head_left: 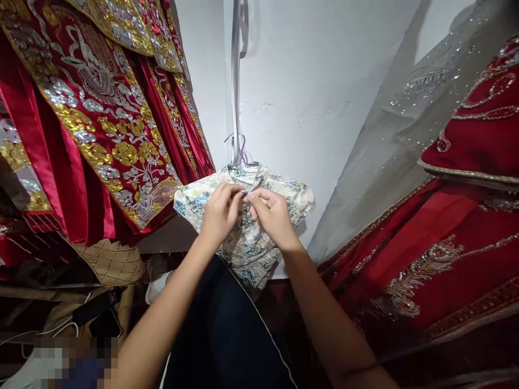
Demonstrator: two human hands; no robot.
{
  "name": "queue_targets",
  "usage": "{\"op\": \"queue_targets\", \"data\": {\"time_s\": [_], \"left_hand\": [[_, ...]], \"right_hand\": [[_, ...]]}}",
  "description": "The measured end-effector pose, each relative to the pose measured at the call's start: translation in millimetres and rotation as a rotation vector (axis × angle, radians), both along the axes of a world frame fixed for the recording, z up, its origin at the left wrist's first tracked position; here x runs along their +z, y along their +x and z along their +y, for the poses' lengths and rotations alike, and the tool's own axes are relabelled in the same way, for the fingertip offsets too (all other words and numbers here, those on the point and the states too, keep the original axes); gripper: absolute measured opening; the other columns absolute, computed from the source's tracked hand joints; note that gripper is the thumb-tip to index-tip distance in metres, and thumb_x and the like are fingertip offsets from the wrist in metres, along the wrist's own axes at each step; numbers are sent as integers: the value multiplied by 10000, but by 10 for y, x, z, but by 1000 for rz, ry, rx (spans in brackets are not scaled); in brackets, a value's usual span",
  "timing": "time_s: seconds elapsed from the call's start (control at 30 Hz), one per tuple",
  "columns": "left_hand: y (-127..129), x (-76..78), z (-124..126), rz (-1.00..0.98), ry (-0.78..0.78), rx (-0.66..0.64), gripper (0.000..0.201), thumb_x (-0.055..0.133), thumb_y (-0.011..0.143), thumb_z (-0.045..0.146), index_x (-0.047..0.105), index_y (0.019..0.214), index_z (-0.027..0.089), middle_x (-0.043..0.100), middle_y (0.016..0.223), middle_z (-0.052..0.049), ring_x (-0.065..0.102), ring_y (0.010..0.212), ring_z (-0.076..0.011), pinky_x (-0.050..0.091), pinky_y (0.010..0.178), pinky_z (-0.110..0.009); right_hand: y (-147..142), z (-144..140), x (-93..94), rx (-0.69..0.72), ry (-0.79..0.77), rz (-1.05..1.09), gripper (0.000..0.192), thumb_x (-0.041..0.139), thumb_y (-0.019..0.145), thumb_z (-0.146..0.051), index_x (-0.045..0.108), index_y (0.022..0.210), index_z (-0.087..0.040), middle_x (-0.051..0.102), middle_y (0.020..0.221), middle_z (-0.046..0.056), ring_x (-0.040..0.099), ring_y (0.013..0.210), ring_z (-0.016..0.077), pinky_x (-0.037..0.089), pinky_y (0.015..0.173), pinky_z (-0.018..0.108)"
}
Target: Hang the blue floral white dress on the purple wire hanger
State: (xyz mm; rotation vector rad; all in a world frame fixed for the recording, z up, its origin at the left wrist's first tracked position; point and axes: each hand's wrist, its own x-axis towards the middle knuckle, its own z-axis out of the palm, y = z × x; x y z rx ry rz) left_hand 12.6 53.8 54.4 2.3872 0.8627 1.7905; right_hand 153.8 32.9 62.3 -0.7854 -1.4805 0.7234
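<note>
Pinching one floral blouse at its collar, left hand and right hand, one hanger above.

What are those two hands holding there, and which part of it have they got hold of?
Both the left hand and the right hand pinch the small cream floral brocade garment at its collar, just below the hanger hook.

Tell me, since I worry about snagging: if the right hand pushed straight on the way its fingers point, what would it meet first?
Probably the left hand: the right hand points leftward, fingertips nearly touching it at the collar of the floral garment.
</note>
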Motion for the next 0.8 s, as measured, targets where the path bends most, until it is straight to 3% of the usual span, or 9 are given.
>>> {"op": "queue_targets", "data": {"time_s": [0.13, 0.23, 0.3, 0.37, 0.43, 0.57, 0.63, 0.7, 0.8], "left_hand": [[-124, 79, 135, -27, 115, 117, 148, 474, 997, 244, 605, 1000, 175, 616, 957, -75, 584, 919, -175, 467, 835, -303], [-494, 114, 316, -350, 83, 216, 140, 499, 985, 261, 603, 989, 165, 611, 959, -59, 574, 926, -161, 457, 865, -295], [-836, 58, 475, -689, -65, 198, 130, 492, 978, 250, 578, 938, 161, 586, 896, -28, 570, 847, -127, 466, 833, -264], [-1142, -109, 596, -998, -333, 118, 180, 440, 981, 230, 504, 822, 173, 532, 779, 11, 549, 729, -91, 476, 780, -229], [-1323, -379, 621, -1077, -579, 60, 237, 442, 966, 238, 431, 736, 185, 491, 698, 33, 535, 651, -77, 482, 742, -217], [-1298, -978, 410, -913, -791, 1, 223, 583, 884, 296, 490, 727, 167, 542, 663, 16, 589, 609, -111, 512, 711, -286], [-1214, -1172, 271, -821, -843, -27, 219, 648, 844, 339, 551, 785, 152, 604, 704, -15, 649, 669, -160, 518, 736, -324], [-1152, -1253, 158, -672, -843, -36, 222, 660, 841, 363, 587, 853, 153, 655, 778, -42, 680, 741, -198, 506, 778, -342], [-1111, -1215, 52, -219, -778, 69, 165, 582, 898, 357, 577, 915, 194, 691, 864, -62, 683, 809, -227, 475, 799, -340]], "right_hand": [[-7, 314, -408, -74, -76, 55, 270, 611, 856, -431, 640, 779, -173, 488, 514, -42, 420, 465, 104, 289, 459, 242], [-25, 391, -777, -108, -194, 60, 246, 613, 824, -402, 631, 729, -176, 479, 511, -40, 414, 472, 105, 285, 465, 243], [-35, 339, -931, -93, -269, 78, 239, 625, 797, -402, 627, 711, -179, 476, 498, -42, 415, 470, 107, 287, 463, 241], [-43, 247, -987, -79, -318, 91, 223, 628, 773, -391, 624, 695, -182, 475, 484, -44, 412, 462, 110, 281, 453, 241], [-45, 157, -970, -63, -336, 94, 196, 619, 760, -361, 617, 672, -186, 478, 473, -42, 418, 460, 112, 286, 451, 240], [-20, 29, -932, 41, -362, 62, 158, 581, 757, -286, 599, 633, -189, 470, 431, -46, 405, 434, 105, 304, 460, 236], [8, -23, -983, 132, -414, -2, 155, 555, 761, -254, 599, 626, -190, 460, 409, -50, 386, 409, 101, 294, 454, 236], [45, -72, -1069, 202, -488, -88, 158, 544, 761, -234, 598, 618, -192, 461, 404, -52, 374, 393, 98, 268, 440, 233], [129, -127, -1176, 247, -547, -188, 161, 555, 768, -235, 601, 619, -192, 479, 423, -47, 391, 406, 101, 259, 437, 230]]}}
